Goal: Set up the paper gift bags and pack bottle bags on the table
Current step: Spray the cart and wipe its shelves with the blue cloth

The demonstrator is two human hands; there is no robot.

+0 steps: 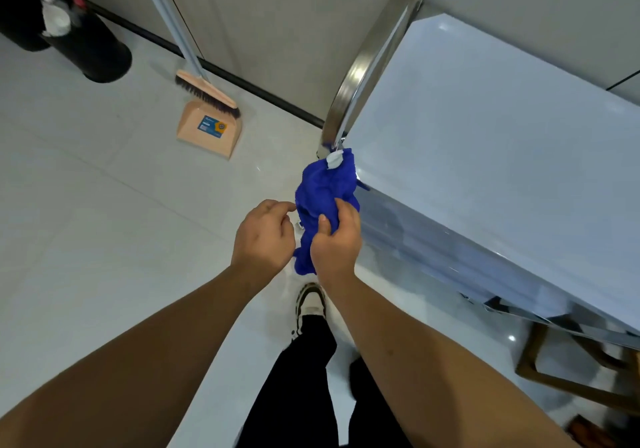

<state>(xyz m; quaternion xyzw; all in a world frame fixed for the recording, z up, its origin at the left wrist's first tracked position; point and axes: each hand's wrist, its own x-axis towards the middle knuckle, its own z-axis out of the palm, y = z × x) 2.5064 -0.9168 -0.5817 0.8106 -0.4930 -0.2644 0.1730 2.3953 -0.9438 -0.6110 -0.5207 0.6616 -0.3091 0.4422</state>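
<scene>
You are standing at the near-left corner of the pale blue table (485, 157), and everything here sits around that corner. Your right hand (336, 240) is gripping a crumpled blue cloth (325, 188), thumb and fingers curled round its lower part, just off the table's edge. The cloth's upper end is hanging against the corner, where a small white piece (335, 160) is showing on top of it; you cannot tell from this view what that piece is. Your left hand (265, 236) is hovering just left of the cloth with its fingers loosely curled; whether its fingertips are touching the fabric is not clear, and it is holding nothing that shows. No paper gift bags or bottle bags are showing on the tabletop.

A curved shiny metal bar (367, 67) is rising from the same corner toward the wall. Left of the table, on the tiled floor, a peach dustpan (209, 131) is lying with a broom (207, 93) resting on it. Farther left, a black bin (86, 46) is standing near the wall. Below the corner, your shoe (311, 304) and dark trousers are showing.
</scene>
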